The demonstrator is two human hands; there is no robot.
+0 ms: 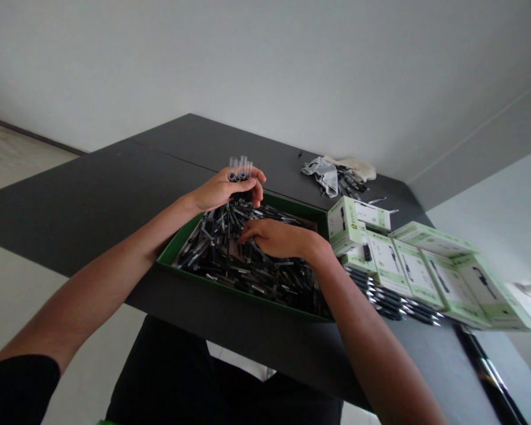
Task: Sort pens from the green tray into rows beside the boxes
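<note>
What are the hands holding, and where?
The left hand holds a bundle of black pens with clear plastic ends, gripped just below those ends. Whether the right hand holds anything cannot be told.

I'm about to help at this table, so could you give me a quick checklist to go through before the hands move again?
1. Left hand gripping the bundle of pens: ok, clear ends up.
2. Number of pens in that bundle: cannot tell, fingers cover part of it.
3. Right hand holding a pen: cannot tell, its fingertips are among the loose pens.
4. Loose pens lined up: not ok, they lie at many angles.
5. Green box resting on the dark table: ok.
</note>
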